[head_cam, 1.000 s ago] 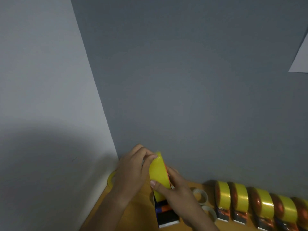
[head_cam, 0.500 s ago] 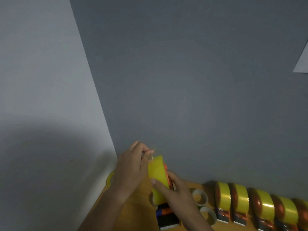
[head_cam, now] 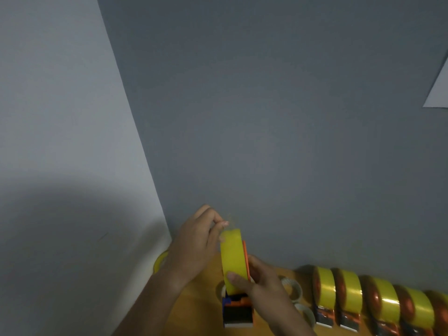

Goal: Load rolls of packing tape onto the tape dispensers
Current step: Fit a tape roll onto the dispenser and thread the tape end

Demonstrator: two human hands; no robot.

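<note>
A yellow roll of packing tape sits on an orange and black dispenser held upright over the wooden table. My right hand grips the roll and dispenser from the right, thumb across the tape. My left hand is at the top left of the roll, thumb and forefinger pinched on the thin clear tape end just above it. Along the wall to the right stands a row of loaded dispensers with yellow rolls.
Two pale empty tape cores lie between the held dispenser and the row. Another yellow roll peeks out behind my left wrist in the corner. Grey walls close in at the left and back. A white sheet hangs at upper right.
My left fingers have moved up from the roll's face to its top edge, drawing the tape end upward. The roll and dispenser have risen slightly. My right hand keeps its grip.
</note>
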